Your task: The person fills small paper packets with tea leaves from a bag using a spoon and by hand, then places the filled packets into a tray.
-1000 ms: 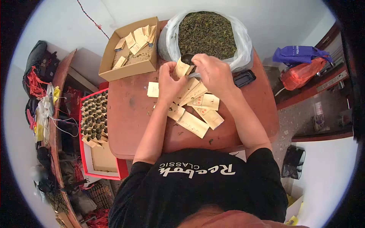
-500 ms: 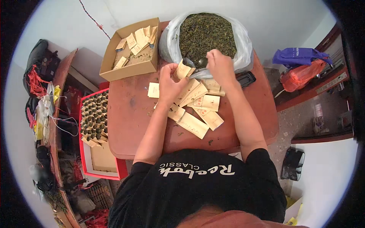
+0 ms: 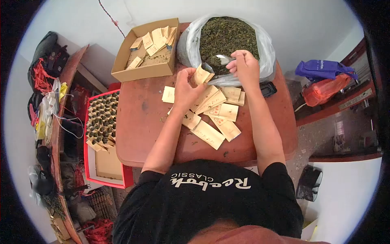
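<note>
My left hand grips a small paper packet whose open top points away from me. In my right hand is a metal spoon, its bowl over the near part of the dark green dried leaves. The leaves fill a clear plastic bag at the back of the table. Below my hands, several flat printed paper packets lie overlapping, with leaf crumbs around them.
A cardboard box with loose packets stands at the table's back left. Lower left, a red box holds rows of filled packets. A black tray lies right of the bag. Purple and red bags hang at the right.
My right hand has drawn away from the packet toward the leaves, and the spoon has come into clear view over them. My left hand still grips the packet. The whole view has shifted slightly.
</note>
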Available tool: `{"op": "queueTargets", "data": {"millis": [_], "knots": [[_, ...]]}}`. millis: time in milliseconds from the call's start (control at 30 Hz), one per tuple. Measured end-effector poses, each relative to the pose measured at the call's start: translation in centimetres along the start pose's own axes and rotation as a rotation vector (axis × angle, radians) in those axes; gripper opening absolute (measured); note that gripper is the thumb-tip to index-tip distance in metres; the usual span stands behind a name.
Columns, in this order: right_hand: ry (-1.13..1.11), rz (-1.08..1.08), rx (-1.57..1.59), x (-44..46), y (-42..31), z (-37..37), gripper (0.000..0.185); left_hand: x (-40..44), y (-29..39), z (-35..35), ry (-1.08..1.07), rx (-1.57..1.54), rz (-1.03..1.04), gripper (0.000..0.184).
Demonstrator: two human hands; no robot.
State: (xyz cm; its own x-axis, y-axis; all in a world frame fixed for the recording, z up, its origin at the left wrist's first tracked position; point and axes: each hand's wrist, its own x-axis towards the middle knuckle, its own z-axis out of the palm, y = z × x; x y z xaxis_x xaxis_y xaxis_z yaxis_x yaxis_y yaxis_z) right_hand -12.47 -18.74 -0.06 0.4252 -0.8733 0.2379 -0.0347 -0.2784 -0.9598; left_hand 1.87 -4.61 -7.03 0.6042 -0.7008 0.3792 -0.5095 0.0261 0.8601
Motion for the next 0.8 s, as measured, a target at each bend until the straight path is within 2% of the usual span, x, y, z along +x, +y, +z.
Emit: {"op": "queueTargets", "data": {"millis": [100,233,267,367,400,500,533,633,733,800], "knots": [[-0.032,-0.069,0.015,-1.0,-1.6,-0.4,0.029,0.1,0.5,-0.1,0.003,0.025,0.003,0.053],[-0.085,-0.285,-0.082,-3.3,-2.3,0.3,0.024,0.0,0.7,0.0,0.014,0.014,0.010,0.052],[-0.133,-0.314,-0.172,-4.0,-2.4,0.4,0.017,-0.1,0.7,0.1,0.012,0.009,0.014,0.053],[-0.151,-0.743,-0.450,-5.2,-1.0,1.3,0.012,-0.1,0.6,0.1,0.002,-0.014,0.009,0.053],[-0.175,-0.726,-0.510,-5.7,-1.1,1.1,0.012,-0.2,0.6,0.1,-0.002,-0.025,-0.004,0.053],[-0.015,-0.900,-0.425,-5.6,-1.5,0.5,0.014,-0.2,0.1,-0.1,-0.005,-0.071,-0.013,0.054],[-0.017,-0.706,-0.360,-5.9,-1.4,-0.1,0.015,-0.2,0.0,-0.2,-0.003,-0.089,-0.012,0.054],[0.074,-0.408,-0.242,-6.9,-2.4,-1.8,0.017,-0.1,-0.2,-0.8,-0.040,-0.167,-0.058,0.051],[0.177,-0.313,-0.106,-6.8,0.3,-3.5,0.019,-0.5,0.7,-1.9,-0.060,-0.468,-0.180,0.048],[0.228,-0.229,-0.018,-6.7,1.4,-4.5,0.022,-0.8,0.9,-3.1,-0.033,-0.539,-0.172,0.048]]}}
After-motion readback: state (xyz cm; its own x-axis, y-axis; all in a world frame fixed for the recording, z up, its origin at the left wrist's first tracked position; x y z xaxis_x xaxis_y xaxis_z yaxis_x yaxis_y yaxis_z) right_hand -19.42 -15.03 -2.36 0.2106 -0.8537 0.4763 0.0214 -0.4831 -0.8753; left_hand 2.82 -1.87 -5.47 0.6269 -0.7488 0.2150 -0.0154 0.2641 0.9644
